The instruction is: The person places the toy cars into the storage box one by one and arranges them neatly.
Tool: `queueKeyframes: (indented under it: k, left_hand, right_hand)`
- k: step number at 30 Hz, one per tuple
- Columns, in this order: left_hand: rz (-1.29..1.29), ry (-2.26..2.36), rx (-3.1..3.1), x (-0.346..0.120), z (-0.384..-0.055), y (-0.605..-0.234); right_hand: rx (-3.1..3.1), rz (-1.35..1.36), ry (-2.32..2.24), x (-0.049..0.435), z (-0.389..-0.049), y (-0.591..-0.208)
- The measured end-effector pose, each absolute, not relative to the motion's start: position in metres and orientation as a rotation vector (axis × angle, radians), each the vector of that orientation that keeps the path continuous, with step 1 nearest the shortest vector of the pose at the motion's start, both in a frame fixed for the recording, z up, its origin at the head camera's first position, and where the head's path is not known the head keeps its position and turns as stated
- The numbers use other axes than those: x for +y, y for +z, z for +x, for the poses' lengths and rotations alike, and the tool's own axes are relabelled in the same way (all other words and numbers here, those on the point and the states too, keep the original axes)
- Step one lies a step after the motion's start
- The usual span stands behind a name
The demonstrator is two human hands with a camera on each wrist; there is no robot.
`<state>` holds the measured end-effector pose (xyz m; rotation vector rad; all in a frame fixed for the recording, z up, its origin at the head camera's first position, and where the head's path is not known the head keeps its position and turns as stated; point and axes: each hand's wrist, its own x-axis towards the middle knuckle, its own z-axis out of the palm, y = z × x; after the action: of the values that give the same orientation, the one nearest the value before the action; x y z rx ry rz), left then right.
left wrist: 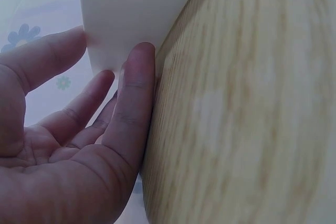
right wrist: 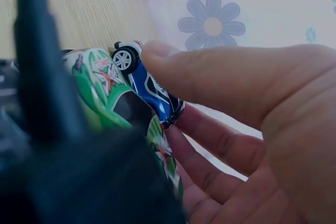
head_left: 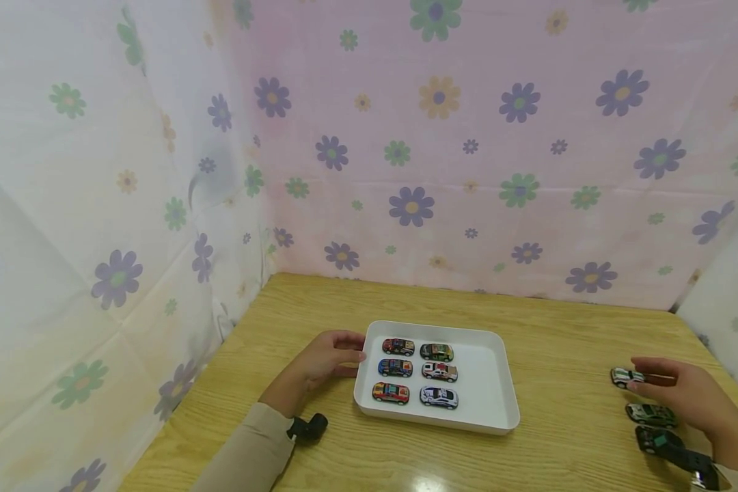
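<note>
A white tray [head_left: 488, 383] stands on the table, with several toy cars [head_left: 395, 367] in two columns at its left and middle. My left hand [head_left: 328, 359] is at the tray's left wall; in the left wrist view the relaxed fingers [left wrist: 134, 77] touch the white wall. Far to the right, my right hand [head_left: 682, 389] pinches a small white-topped toy car [head_left: 626, 377] between thumb and fingers. In the right wrist view this toy car [right wrist: 152, 90] shows a blue and white side and a spoked wheel. A green toy car [right wrist: 107, 82] is right beside it.
In the head view, the green toy car [head_left: 650, 414] and a dark toy car [head_left: 647, 441] sit nearer the front, partly under the right wrist and its camera [head_left: 682, 456]. Flower-patterned cloth [head_left: 436, 225] hangs behind and at both sides of the wooden table [head_left: 559, 355].
</note>
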<state>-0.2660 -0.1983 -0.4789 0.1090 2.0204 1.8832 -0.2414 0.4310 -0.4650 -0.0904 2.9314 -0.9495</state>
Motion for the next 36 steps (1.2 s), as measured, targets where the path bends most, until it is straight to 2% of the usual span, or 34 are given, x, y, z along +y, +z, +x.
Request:
queueKeyframes:
  k: [36]
  left_hand:
    - [0.124, 1.893, 2.016, -0.1986, -0.2665, -0.4810]
  right_hand:
    - [2.968, -0.079, -0.855, 0.4255, -0.2434, -0.4632]
